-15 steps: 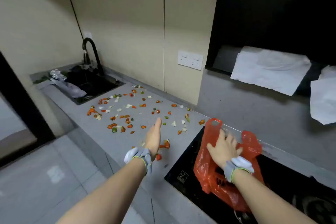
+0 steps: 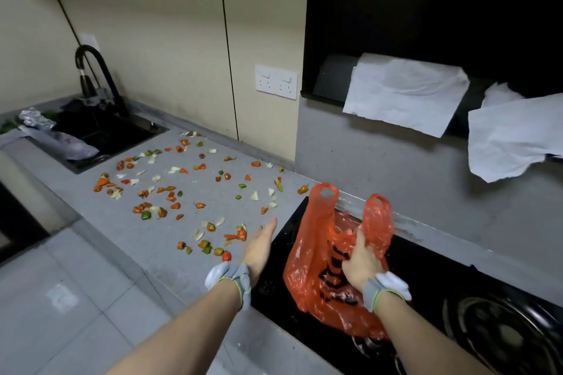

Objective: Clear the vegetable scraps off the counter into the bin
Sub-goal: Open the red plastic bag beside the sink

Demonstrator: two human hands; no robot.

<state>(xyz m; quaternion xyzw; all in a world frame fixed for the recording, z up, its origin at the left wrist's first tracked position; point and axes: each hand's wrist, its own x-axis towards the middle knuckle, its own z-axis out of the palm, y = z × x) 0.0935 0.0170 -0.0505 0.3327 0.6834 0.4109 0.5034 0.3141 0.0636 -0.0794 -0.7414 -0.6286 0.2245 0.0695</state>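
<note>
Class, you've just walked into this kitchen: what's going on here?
A person is at a grey counter strewn with vegetable scraps. Their right hand holds a red plastic bag lying on the black hob. Their left hand is open, just beside the nearest scraps. The scraps lie scattered, not yet swept together.

Vegetable scraps (image 2: 170, 192), small cut bits in orange, red, green and white, lie scattered loose over the grey counter (image 2: 146, 240), from 10 o'clock round to 7 o'clock in the view. At 5 o'clock a crumpled red plastic bag (image 2: 307, 253) with black print lies on the black stovetop (image 2: 426, 283), both handle loops raised toward 12 o'clock
</note>
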